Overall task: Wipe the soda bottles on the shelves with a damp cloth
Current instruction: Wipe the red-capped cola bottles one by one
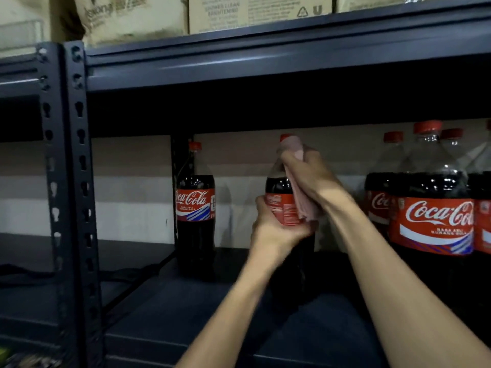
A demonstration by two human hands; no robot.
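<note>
At far left of the shelving bay: two perforated steel uprights, dark blue-grey, side by side, keyhole slots down their length. Above, on the upper shelf: brown paper sack, then cardboard boxes, print too blurred to read.

Left of centre, on the shelf deck: lone Coca-Cola bottle, large, plastic, upright, red cap, red label facing forward, dark cola up to the shoulder. Stands near the back, just beside a rear post, well apart from the other bottles.

Centre: held Coca-Cola bottle, upright, label turned sideways, cap mostly hidden under cloth. Base lost in shadow; contact with the deck not discernible. Left hand wrapped round the label band from the left, fingers curled tight on it. Pink cloth, bunched, draped from the cap down the right flank to the label. Right hand closed on the cloth, pressing it against neck and shoulder of the same bottle; slightly blurred.

Right: cluster of Coca-Cola bottles, upright, packed touching one another, red caps, front one with label forward, rightmost cut by the frame edge.

Behind all: pale wall.
</note>
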